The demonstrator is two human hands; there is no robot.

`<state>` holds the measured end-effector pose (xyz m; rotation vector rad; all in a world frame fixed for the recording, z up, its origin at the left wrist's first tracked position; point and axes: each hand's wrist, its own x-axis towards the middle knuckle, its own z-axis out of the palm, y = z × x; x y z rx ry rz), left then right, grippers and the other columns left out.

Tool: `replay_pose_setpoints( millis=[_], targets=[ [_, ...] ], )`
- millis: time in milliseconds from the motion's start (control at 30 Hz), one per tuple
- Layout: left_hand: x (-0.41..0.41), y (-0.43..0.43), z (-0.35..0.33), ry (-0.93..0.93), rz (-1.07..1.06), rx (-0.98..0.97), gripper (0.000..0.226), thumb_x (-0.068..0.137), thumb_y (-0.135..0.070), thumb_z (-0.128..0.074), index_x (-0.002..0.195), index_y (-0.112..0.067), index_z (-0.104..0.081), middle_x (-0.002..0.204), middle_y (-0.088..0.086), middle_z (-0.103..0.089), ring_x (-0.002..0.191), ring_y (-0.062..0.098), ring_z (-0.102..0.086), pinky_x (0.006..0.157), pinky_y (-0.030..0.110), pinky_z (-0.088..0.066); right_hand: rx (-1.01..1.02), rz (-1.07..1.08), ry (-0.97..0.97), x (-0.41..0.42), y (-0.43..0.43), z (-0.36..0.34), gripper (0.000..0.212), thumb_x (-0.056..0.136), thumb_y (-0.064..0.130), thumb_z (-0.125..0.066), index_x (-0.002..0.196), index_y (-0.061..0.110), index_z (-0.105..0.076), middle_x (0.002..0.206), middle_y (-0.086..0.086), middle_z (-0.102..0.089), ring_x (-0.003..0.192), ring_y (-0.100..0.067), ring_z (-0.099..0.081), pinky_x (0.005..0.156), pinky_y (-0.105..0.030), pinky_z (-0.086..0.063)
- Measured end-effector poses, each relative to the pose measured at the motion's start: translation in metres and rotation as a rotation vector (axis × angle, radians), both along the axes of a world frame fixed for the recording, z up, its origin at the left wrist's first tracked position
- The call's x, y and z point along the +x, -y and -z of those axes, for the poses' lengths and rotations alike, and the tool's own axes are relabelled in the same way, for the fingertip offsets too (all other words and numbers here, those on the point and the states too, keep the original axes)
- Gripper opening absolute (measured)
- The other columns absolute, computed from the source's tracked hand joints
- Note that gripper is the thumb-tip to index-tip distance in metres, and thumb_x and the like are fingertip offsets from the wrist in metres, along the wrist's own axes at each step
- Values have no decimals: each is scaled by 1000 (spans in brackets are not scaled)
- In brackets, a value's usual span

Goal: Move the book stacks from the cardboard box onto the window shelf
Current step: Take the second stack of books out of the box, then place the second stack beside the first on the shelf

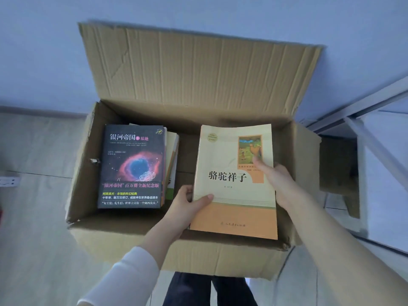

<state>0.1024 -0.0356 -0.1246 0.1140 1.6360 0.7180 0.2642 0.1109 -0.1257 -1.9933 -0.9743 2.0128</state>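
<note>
A plain pale blue painted wall (pixel 44 51) fills the upper background. A narrow grey skirting band (pixel 33 109) runs along its foot. Below lies a light grey panelled floor (pixel 33 239) crossed by thin seams. A white plastic socket strip (pixel 8 181) lies on the floor at the left edge. The person's dark trouser legs (pixel 209 290) show at the bottom.

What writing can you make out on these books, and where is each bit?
"银河帝国 1 基地": title on the dark book.
"“银河帝国”百万册全新纪念版": band across that book's lower cover.
"阿西莫夫·永恒的科幻经典": green line under it.
"骆驼祥子": title on the cream book.
Remaining small print on both covers, including the cream book's bottom line: too blurred to read.
</note>
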Motion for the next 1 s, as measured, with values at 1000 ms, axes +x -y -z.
replay_pose_setpoints(
  millis=[1000],
  targets=[
    [-142, 667, -411, -537, -844, 500, 51, 79, -16, -74, 121, -17, -45, 106, 0, -67, 93, 16, -68, 71, 25, -57, 439, -860, -593, -322, 596, -439, 29, 86, 32, -63, 100, 7, -64, 86, -6, -67, 66, -15, -63, 60, -25, -55]
  ],
)
